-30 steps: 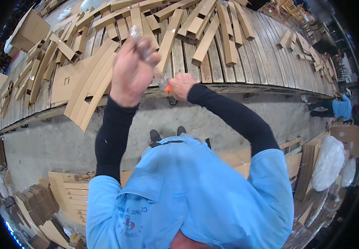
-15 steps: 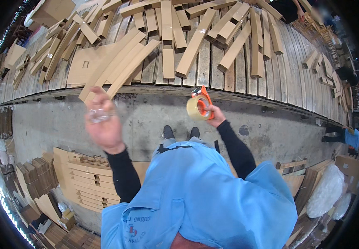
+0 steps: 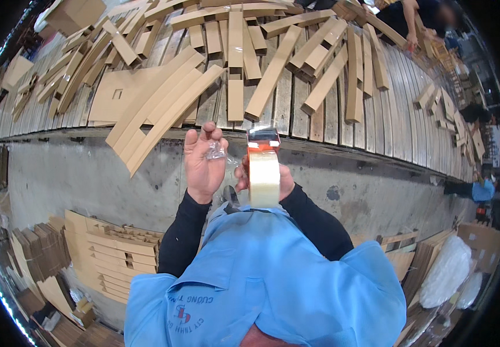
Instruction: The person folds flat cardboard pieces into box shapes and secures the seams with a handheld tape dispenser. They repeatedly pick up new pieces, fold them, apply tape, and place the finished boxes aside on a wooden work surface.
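Note:
My right hand (image 3: pixel 286 181) grips an orange tape dispenser (image 3: pixel 263 139) close in front of my body. Its roll of clear packing tape (image 3: pixel 264 180) faces me and covers part of that hand. Just to the left, my left hand (image 3: pixel 205 168) is raised palm toward me with its fingers curled. A crumpled bit of clear tape (image 3: pixel 216 151) is held at those fingers, and a thin clear strand seems to run from it toward the dispenser. Beyond my left hand, a folded cardboard sheet (image 3: pixel 163 115) juts over the near edge of the slatted platform.
Many long cardboard tubes (image 3: pixel 273 72) lie across the wooden slatted platform (image 3: pixel 394 130). Stacked cardboard (image 3: pixel 120 254) stands behind me at left, and a plastic-wrapped bundle (image 3: pixel 446 272) at right. Another person's arm (image 3: pixel 410 26) reaches in at the far right.
My left hand has come right, away from the cardboard sheet and close to the dispenser. My right hand has drawn the dispenser left and nearer, turning the roll toward me.

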The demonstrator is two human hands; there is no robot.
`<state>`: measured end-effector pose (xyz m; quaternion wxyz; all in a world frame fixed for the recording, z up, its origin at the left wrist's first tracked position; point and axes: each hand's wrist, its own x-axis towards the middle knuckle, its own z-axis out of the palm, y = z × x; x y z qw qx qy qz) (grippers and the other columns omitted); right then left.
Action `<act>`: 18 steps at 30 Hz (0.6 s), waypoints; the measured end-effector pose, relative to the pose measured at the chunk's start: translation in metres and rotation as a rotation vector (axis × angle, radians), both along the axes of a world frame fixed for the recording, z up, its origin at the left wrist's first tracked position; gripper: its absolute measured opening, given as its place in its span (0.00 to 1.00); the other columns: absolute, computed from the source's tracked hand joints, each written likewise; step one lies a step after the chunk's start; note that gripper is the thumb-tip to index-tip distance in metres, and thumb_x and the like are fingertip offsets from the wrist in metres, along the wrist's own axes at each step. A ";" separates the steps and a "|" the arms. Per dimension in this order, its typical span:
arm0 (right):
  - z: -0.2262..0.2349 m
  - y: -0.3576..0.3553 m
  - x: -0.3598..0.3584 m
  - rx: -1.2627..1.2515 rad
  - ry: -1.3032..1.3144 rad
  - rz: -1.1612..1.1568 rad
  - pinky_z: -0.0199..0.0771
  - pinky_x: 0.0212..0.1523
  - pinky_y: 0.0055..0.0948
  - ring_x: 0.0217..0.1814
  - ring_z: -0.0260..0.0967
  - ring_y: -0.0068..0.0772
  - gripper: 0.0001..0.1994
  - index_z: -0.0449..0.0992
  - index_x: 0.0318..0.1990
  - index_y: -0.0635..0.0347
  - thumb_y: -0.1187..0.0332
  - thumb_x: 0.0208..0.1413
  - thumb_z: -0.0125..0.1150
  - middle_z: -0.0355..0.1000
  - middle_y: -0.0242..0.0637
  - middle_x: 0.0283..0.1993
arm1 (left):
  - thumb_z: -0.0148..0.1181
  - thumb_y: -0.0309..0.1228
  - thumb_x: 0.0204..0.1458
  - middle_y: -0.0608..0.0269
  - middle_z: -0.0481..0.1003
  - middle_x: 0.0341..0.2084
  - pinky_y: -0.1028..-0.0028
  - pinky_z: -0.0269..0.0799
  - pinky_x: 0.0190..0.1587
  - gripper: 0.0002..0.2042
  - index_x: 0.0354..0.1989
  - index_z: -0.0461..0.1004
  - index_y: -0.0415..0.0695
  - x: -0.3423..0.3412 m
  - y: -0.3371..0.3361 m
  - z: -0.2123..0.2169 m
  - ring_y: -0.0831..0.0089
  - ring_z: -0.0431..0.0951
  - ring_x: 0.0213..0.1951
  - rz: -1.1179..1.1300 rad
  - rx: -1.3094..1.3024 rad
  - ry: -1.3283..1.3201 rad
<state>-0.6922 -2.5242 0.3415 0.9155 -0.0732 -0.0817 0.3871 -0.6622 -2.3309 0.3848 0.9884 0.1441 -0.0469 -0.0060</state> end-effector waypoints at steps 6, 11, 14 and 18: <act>0.017 0.003 0.019 -0.299 0.142 -0.348 0.67 0.68 0.47 0.65 0.69 0.46 0.34 0.63 0.65 0.64 0.76 0.44 0.51 0.70 0.47 0.62 | 0.62 0.18 0.51 0.50 0.72 0.59 0.65 0.64 0.64 0.13 0.46 0.75 0.31 -0.010 0.007 -0.026 0.62 0.71 0.61 0.258 1.297 -0.270; 0.030 -0.007 0.028 -0.147 0.132 -0.575 0.66 0.68 0.50 0.66 0.68 0.47 0.35 0.61 0.68 0.62 0.74 0.46 0.54 0.68 0.46 0.65 | 0.58 0.20 0.50 0.50 0.62 0.69 0.63 0.52 0.72 0.34 0.69 0.60 0.37 -0.047 0.010 -0.035 0.57 0.60 0.71 -0.013 1.388 -0.154; 0.001 0.004 0.033 -0.167 0.274 -0.486 0.75 0.59 0.41 0.53 0.75 0.39 0.22 0.71 0.54 0.63 0.73 0.49 0.53 0.76 0.41 0.52 | 0.56 0.25 0.55 0.45 0.53 0.73 0.58 0.55 0.70 0.30 0.69 0.61 0.45 -0.068 0.018 -0.046 0.51 0.57 0.71 -0.248 0.879 -0.121; 0.014 0.006 0.027 -0.036 0.266 -0.540 0.76 0.51 0.34 0.45 0.75 0.33 0.13 0.73 0.44 0.62 0.73 0.49 0.52 0.76 0.34 0.42 | 0.55 0.41 0.61 0.44 0.49 0.74 0.62 0.56 0.68 0.27 0.70 0.62 0.60 -0.073 -0.001 -0.042 0.50 0.54 0.72 -0.211 0.588 -0.181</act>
